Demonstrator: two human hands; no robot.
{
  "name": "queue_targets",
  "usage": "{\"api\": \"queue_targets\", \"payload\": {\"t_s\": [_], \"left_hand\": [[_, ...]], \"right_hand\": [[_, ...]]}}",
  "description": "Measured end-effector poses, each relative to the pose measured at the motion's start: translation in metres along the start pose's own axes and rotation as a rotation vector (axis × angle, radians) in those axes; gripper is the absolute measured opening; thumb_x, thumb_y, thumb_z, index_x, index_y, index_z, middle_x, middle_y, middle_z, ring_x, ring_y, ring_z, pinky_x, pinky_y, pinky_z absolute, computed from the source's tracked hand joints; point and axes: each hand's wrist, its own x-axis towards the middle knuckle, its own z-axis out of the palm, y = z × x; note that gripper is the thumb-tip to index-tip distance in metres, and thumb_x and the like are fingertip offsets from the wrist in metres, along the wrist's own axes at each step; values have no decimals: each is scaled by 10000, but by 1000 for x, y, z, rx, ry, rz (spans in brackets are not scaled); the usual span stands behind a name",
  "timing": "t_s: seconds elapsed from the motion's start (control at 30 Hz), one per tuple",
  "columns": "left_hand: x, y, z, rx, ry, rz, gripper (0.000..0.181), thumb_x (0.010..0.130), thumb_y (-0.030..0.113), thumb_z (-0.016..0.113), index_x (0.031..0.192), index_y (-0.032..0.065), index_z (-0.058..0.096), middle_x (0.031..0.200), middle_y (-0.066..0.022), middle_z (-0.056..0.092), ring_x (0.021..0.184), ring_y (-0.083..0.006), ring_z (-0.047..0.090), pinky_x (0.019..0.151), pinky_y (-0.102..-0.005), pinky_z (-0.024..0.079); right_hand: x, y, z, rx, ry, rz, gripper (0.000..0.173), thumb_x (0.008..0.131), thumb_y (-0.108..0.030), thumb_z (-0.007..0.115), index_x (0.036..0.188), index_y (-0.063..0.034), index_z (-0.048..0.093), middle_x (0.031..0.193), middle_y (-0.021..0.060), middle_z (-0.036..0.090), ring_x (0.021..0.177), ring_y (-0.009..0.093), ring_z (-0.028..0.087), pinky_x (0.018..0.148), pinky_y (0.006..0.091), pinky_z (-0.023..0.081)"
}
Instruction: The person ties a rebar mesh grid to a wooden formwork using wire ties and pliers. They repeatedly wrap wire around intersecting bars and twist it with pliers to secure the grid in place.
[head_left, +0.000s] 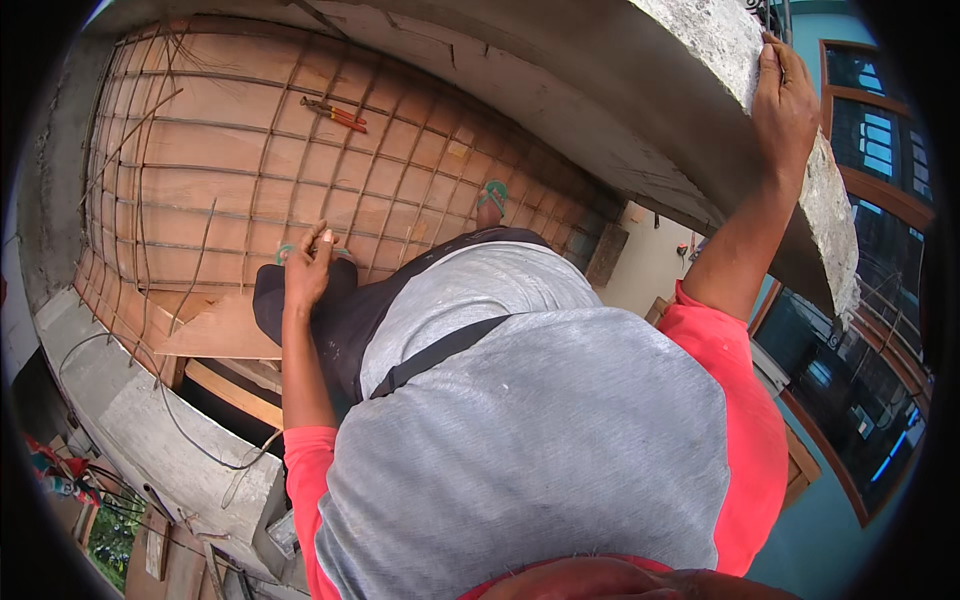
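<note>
My right hand (786, 90) is raised at the upper right, its fingers hooked over the rough edge of a concrete beam (825, 202). Lower and to the left, my left hand (309, 262) hangs loosely above my bent knee, fingers a little apart, and no object shows in it. Beneath both hands lies a grid of steel rebar (259, 180) over plywood formwork boards (202, 142). A pair of pincers with red handles (349, 120) lies on the grid, beyond my left hand. My feet, in green flip-flops (493, 193), stand on the grid.
Loose rebar ends stick up at the left. A bent wire (169, 405) loops over the concrete ledge (187, 450), beside a dark gap framed by timber (232, 394). Wood-framed windows (874, 142) in a teal wall (817, 480) stand at right. A tape measure (682, 250) is visible beyond the beam.
</note>
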Motion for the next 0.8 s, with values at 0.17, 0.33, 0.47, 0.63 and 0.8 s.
{"api": "queue_targets", "payload": {"t_s": [0.17, 0.33, 0.47, 0.63, 0.8], "left_hand": [[-41, -10, -38, -118, 221, -9, 422, 1073, 239, 623, 1421, 0, 607, 1057, -55, 736, 809, -61, 597, 713, -209, 487], [-60, -46, -39, -92, 346, 112, 381, 1064, 199, 636, 1388, -1, 633, 1059, -57, 742, 873, -73, 643, 789, -221, 527], [-59, -52, -39, -38, 299, 159, 378, 1051, 169, 652, 1380, -16, 635, 1058, -66, 748, 915, -88, 666, 846, -234, 539], [-40, -44, -29, 37, 190, 142, 390, 1048, 163, 658, 1381, -37, 626, 1018, -47, 740, 926, -73, 655, 848, -214, 520], [-26, -10, 14, 104, 47, 150, 384, 1036, 186, 683, 1352, -29, 657, 1008, -44, 734, 899, -81, 633, 819, -222, 503]], "right_hand": [[-3, -54, -21, 198, -68, 116, 207, 1024, -102, 551, 1088, 63, 660, 998, 240, 681, 921, 382, 659, 822, 409, 506], [-2, -16, -9, 139, 37, -84, 214, 1020, -132, 557, 1075, 41, 670, 1002, 249, 679, 969, 449, 642, 857, 481, 502], [-4, -11, -5, 92, 66, -77, 205, 1021, -136, 554, 1045, 29, 673, 987, 245, 673, 987, 454, 630, 879, 497, 497], [-5, -10, -5, 137, 76, -62, 206, 1014, -136, 560, 1037, 30, 680, 985, 256, 678, 971, 459, 635, 862, 499, 504], [-6, -10, -9, 114, 84, -69, 206, 1008, -135, 563, 1040, 26, 688, 985, 265, 686, 925, 473, 650, 823, 513, 514]]}}
